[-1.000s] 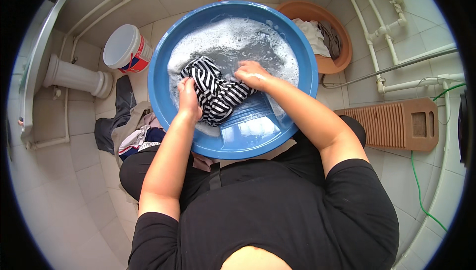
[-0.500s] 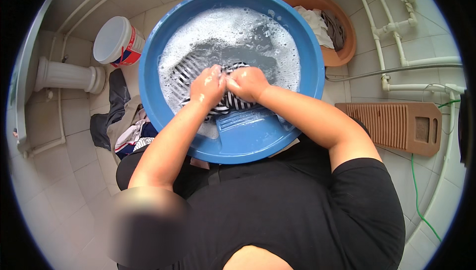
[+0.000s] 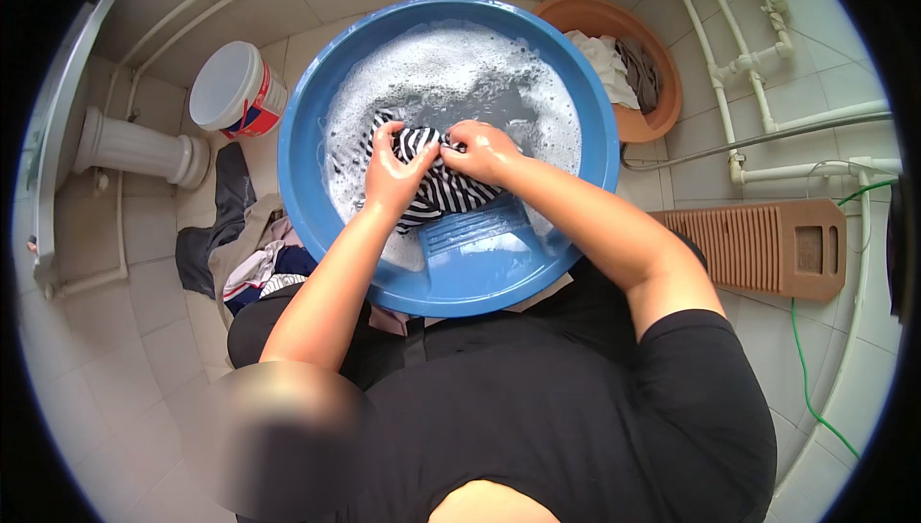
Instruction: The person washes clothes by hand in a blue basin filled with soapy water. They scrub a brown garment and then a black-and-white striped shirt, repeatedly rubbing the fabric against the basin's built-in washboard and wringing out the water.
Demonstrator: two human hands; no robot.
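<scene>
A black-and-white striped garment (image 3: 456, 192) lies wet and bunched in the blue basin (image 3: 299, 235), partly in sudsy water (image 3: 422, 67). My left hand (image 3: 394, 176) grips its left part, with a bunch of cloth between the thumb and the curved fingers. My right hand (image 3: 483, 151) is closed on the cloth close beside it, the knuckles up and some fingertips hidden. Just in front of the garment is the basin's built-in ridged washboard (image 3: 475, 228). Suds cling to the back of my right hand.
A brown washboard (image 3: 767, 247) lies at the right near a green hose (image 3: 798, 360). An orange basin (image 3: 662, 125) with clothes stands behind right. On the left are a white bucket (image 3: 223, 86), a clothes pile (image 3: 251, 249) and a pedestal (image 3: 144, 149). White pipes (image 3: 724, 130) run along the walls.
My left hand has opened its thumb away from its fingers around the cloth. More of the striped garment shows, lifted between my hands. The whole view has shifted slightly.
</scene>
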